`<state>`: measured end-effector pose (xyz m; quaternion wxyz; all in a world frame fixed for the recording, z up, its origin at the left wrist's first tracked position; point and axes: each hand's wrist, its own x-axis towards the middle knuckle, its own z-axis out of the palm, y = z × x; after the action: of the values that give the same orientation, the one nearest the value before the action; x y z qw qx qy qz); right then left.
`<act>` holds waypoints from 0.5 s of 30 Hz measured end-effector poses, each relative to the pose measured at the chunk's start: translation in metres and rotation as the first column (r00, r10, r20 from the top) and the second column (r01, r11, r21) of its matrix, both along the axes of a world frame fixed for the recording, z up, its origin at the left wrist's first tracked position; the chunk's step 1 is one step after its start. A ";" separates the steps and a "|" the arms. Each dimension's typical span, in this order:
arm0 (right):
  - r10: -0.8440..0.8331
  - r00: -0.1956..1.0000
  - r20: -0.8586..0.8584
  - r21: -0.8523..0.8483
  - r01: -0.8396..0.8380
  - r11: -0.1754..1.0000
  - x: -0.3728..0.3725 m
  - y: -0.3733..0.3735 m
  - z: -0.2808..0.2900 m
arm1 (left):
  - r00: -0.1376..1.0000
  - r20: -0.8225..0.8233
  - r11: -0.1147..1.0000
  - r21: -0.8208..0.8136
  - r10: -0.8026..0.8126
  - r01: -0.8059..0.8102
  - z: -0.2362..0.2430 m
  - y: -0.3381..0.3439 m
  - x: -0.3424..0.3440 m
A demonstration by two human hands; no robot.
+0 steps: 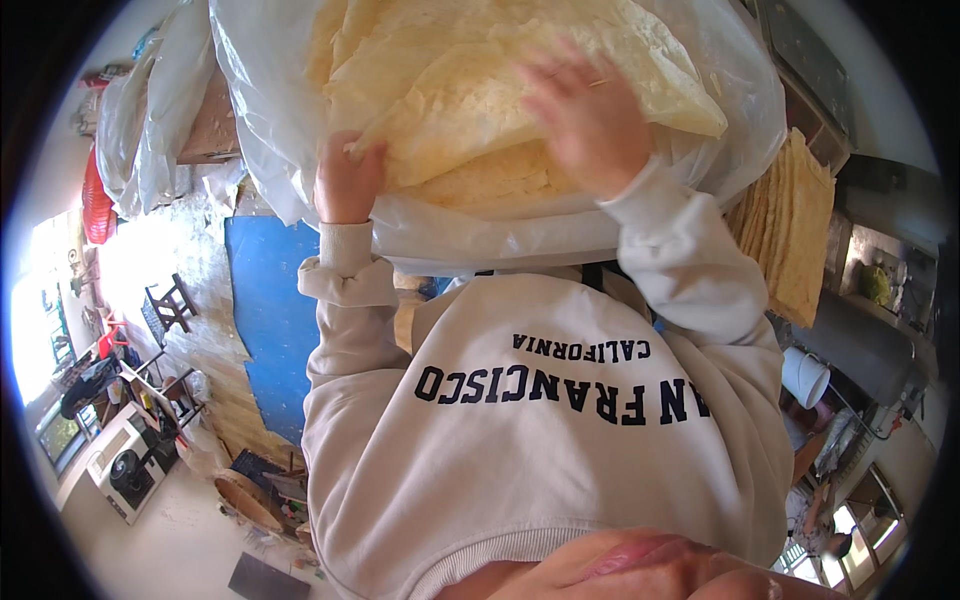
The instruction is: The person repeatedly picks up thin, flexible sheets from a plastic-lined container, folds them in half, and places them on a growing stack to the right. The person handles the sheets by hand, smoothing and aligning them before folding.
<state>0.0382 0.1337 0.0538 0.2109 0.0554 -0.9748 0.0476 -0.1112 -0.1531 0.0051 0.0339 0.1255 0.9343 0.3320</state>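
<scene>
A broad, thin, pale-yellow flatbread sheet (450, 110) with wrinkled, uneven edges lies over a pile of similar sheets (490, 178). My left hand (350, 182) is closed on the sheet's left edge, thumb and fingers pinched together. Over the right part of the sheet, my right hand (585, 120) is blurred by motion, its fingers stretched out and holding nothing that I can see. Whether that palm touches the sheet, I cannot tell. A clear plastic liner (480, 235) surrounds the pile and bulges toward my body.
Folded yellow sheets (790, 225) stand stacked at the right, beyond my right forearm. Loose plastic bags (165, 100) hang at the upper left, above a blue panel (265, 320). A white bucket (805, 376) is at the right. Another person (815, 520) appears far off, lower right.
</scene>
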 end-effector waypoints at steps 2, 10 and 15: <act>-0.110 0.991 0.080 -0.004 0.110 0.994 -0.005 -0.022 -0.025 | 0.999 -0.008 0.999 0.030 -0.036 0.036 0.009 0.000 0.003; -0.084 0.963 0.255 -0.024 0.094 0.995 -0.002 -0.017 -0.061 | 0.704 -0.420 0.783 -0.533 -0.573 0.320 0.033 0.049 0.048; -0.334 0.894 0.298 0.107 0.317 0.942 0.023 0.017 -0.047 | 0.571 -0.263 0.621 -0.458 -0.778 0.636 0.008 0.068 0.055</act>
<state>0.0608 0.1507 0.0068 0.0577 -0.1109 -0.9921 -0.0072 -0.0566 -0.0848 0.0130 -0.0255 0.5571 0.8241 0.0997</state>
